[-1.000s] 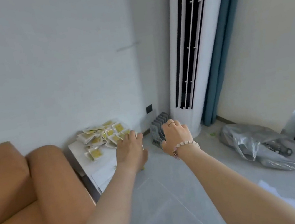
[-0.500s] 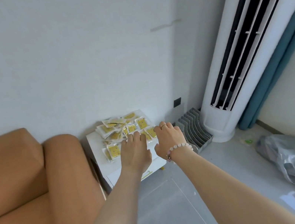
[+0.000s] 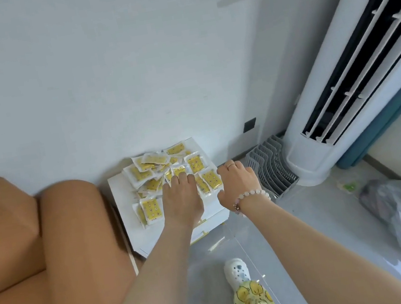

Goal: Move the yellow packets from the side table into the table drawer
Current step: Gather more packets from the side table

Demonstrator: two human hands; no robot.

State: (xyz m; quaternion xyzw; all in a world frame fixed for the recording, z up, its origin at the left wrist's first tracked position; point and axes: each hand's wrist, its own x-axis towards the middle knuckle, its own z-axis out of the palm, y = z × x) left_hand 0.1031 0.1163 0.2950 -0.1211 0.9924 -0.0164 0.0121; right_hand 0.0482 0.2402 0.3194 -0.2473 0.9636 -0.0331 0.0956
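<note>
Yellow packets (image 3: 144,171) atop side table (image 3: 121,194)

Wall (image 3: 101,75): plain, pale grey-white.
Floor (image 3: 323,211): glossy grey tiles.
Sofa (image 3: 11,249): tan, at left against the wall.
Air conditioner (image 3: 323,131): white tower, right corner.
Curtain (image 3: 386,126): blue, behind the tower.
Rack (image 3: 271,166): grey, slotted, beside it.

Several yellow packets (image 3: 194,163) under the left hand (image 3: 182,200); drawer front (image 3: 211,217) largely behind that forearm (image 3: 160,270); print illegible

Print on the yellow packets (image 3: 196,163) is too small to read.
</note>
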